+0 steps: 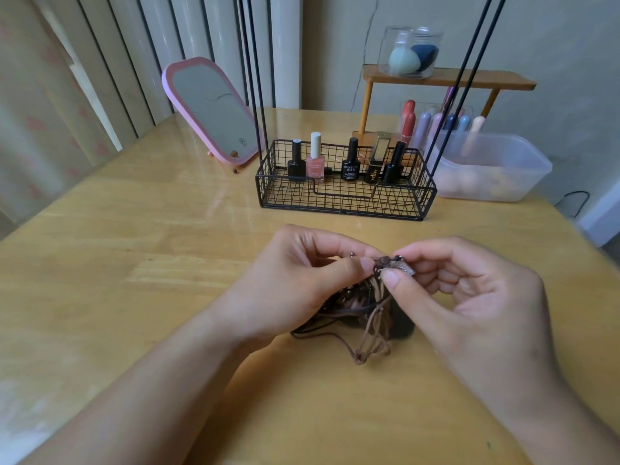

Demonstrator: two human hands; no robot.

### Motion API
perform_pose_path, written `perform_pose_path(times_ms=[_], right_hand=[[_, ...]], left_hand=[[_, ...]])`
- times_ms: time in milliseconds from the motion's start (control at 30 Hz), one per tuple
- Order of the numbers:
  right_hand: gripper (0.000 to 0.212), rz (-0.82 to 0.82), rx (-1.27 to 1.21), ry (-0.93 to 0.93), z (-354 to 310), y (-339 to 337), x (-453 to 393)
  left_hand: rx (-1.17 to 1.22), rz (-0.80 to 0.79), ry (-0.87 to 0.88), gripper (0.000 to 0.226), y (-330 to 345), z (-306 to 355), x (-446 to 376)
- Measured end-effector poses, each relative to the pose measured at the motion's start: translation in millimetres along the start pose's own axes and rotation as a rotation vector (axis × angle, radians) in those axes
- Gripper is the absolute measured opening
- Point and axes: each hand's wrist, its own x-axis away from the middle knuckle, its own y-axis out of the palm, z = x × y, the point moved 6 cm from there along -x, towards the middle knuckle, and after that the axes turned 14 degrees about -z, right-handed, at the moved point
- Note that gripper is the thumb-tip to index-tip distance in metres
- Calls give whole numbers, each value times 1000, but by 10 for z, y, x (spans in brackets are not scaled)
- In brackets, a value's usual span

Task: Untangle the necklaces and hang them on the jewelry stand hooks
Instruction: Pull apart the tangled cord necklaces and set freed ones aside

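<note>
A tangled bunch of brown and dark cord necklaces hangs between both hands just above the wooden table. My left hand pinches the top of the bunch with thumb and forefinger. Facing it, my right hand pinches the same knot, where small beads and a silvery pendant show. Loose brown loops trail down onto the table. The jewelry stand is a black wire basket with tall black rods rising out of view; its hooks are not visible.
Several nail polish bottles stand in the wire basket. A pink-framed mirror leans at the back left. A translucent plastic tub, a wooden shelf with a sponge jar and some lipsticks sit at the back right.
</note>
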Motion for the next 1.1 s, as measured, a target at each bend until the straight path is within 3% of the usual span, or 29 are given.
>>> perform_pose_path(times_ms=[267,367,600,800,967,1100], right_hand=[[16,-6,174,-19,-45,13,9],[28,-73,207,-35,-56,40,-5],[20,-83,76,28,47,12,-41],[26,-153,-353,239,180,77,-48],[32,-209,-394,333,194,88,-63],[27,-213,-383,412,258,103,-45]], left_hand=[[-56,6,9,12,16,-4,-9],[-75,11,6,13,4,-19,-11],[-77,3,14,12,-4,-37,-16],[-180,-32,111,18,5,8,-36],[-406,-18,172,12,4,64,-46],[-439,-27,211,10,30,107,-32]])
